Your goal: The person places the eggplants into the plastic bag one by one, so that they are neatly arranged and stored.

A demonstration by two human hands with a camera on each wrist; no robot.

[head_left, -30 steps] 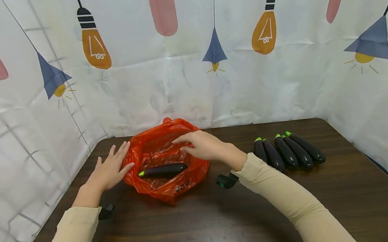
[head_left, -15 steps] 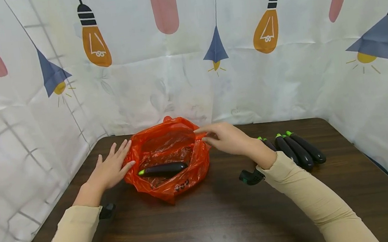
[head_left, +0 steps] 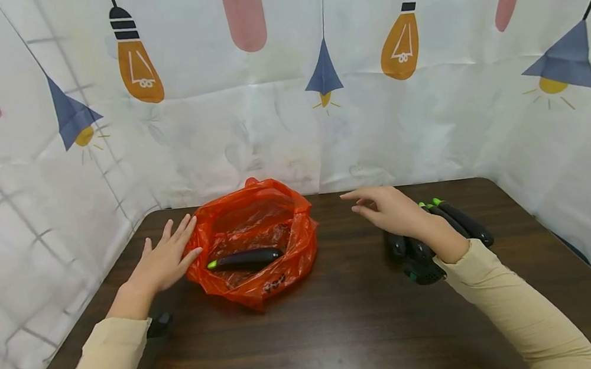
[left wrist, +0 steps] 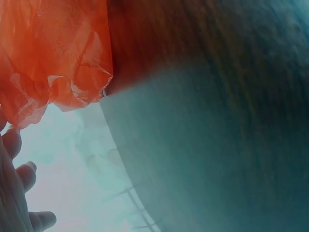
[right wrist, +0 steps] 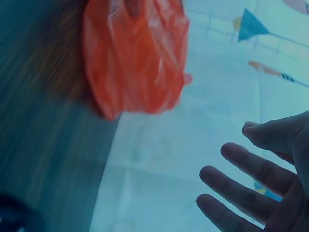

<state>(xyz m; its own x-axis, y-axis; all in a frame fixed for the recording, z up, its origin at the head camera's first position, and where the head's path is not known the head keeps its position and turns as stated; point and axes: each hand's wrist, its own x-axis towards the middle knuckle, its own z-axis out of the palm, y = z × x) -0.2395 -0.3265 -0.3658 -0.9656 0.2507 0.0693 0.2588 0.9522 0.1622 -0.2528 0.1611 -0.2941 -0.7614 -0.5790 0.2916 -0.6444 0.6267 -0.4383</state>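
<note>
An orange-red plastic bag [head_left: 305,240] stands with its mouth wide at the left of the table, and one dark eggplant [head_left: 251,257] with a green stem end lies inside. My left hand [head_left: 160,267] is spread beside the bag's left rim, fingertips right at the plastic; the left wrist view shows the same fingers [left wrist: 13,145] next to the hanging bag wall. My right hand [head_left: 393,211] is held in the air right of the bag, holding nothing, with loosely extended fingers. Beneath its wrist and behind it lie several eggplants [head_left: 465,221], partly hidden by the arm.
A dark brown wooden table [head_left: 321,336] carries everything. White fabric [head_left: 279,126] printed with lamps and bulbs hangs along its back and left side. A black wrist camera [head_left: 422,272] sits under the right wrist, overlapping the nearest eggplants.
My right hand has moved right, from over the bag to its right rim, then away toward the eggplants. The bag's right rim shifted slightly. My left hand has stayed at the left rim.
</note>
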